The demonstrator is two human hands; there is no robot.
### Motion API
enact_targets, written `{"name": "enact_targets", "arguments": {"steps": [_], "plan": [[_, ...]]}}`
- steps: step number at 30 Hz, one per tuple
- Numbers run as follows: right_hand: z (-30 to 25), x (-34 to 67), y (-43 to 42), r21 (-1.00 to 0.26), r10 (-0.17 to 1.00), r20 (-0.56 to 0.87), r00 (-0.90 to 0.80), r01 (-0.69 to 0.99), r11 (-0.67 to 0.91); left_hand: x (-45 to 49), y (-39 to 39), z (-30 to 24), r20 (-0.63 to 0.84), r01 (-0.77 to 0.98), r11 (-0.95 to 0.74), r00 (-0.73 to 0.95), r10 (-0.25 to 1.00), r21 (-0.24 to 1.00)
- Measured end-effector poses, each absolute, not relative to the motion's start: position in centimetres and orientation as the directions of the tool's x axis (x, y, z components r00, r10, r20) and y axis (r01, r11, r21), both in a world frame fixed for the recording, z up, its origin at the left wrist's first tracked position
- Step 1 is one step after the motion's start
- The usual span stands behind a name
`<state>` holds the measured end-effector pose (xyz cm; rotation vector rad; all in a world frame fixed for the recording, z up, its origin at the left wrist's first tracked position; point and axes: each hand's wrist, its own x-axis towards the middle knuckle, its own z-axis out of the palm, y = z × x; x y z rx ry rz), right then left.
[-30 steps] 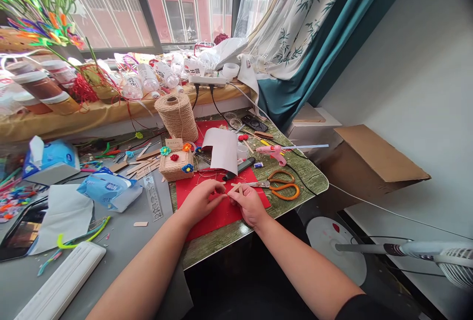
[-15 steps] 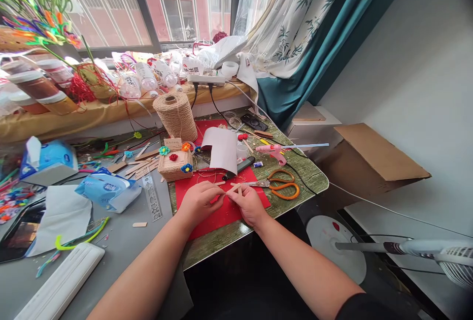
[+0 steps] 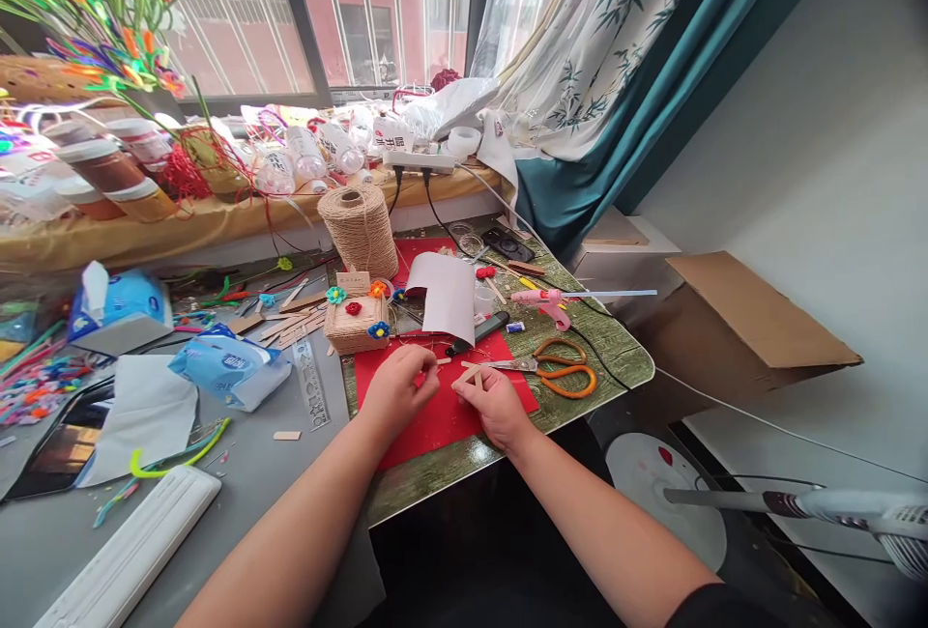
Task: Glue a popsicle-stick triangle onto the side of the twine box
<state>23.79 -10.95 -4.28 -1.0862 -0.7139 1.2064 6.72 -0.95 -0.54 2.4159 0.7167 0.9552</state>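
My right hand (image 3: 502,411) is closed on small wooden craft sticks (image 3: 475,373), which cross or join at an angle between thumb and fingers. To its left, my left hand (image 3: 401,386) hovers over the red sheet (image 3: 427,433) with its fingers curled and thumb close to the index finger. Whatever it may pinch is too small to make out. A gap separates the two hands. Just beyond my right hand lie scissors (image 3: 565,369) with orange handles, their blades pointing left. A short stick piece (image 3: 444,361) shows beyond the left fingertips.
Behind the hands stand a twine-wrapped box (image 3: 353,330) with flowers, a twine spool (image 3: 359,232) and a curved white sheet (image 3: 449,299). A pink glue gun (image 3: 547,304) lies right. Loose sticks (image 3: 290,328), a clear ruler (image 3: 310,386) and tissue packs (image 3: 228,367) are left.
My left hand has drawn back leftward from the sticks, so the hands are now apart. The sticks stay in my right hand. The whole view has shifted slightly.
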Motion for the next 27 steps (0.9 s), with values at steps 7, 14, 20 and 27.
{"name": "enact_targets", "arguments": {"steps": [7,14,20,27], "plan": [[-4.0,23.7,-10.9,-0.919,0.957,-0.106,0.270,-0.394,0.009,6.6,-1.2,-0.5,0.333,0.305,-0.679,0.693,0.639,0.668],[-4.1,23.8,-10.9,-0.905,0.962,-0.075,0.264,-0.422,0.045,7.1,-1.3,-1.7,0.474,0.100,-0.750,0.719,0.509,0.654],[-4.3,23.9,-10.9,-0.900,0.965,-0.073,0.250,-0.433,0.044,7.1,-1.0,-1.7,0.569,0.072,-0.828,0.693,0.443,0.557],[-4.2,23.8,-10.7,-0.899,0.955,-0.102,0.278,-0.436,0.031,6.9,-1.5,-1.2,0.617,0.109,-0.894,0.687,0.384,0.435]]}}
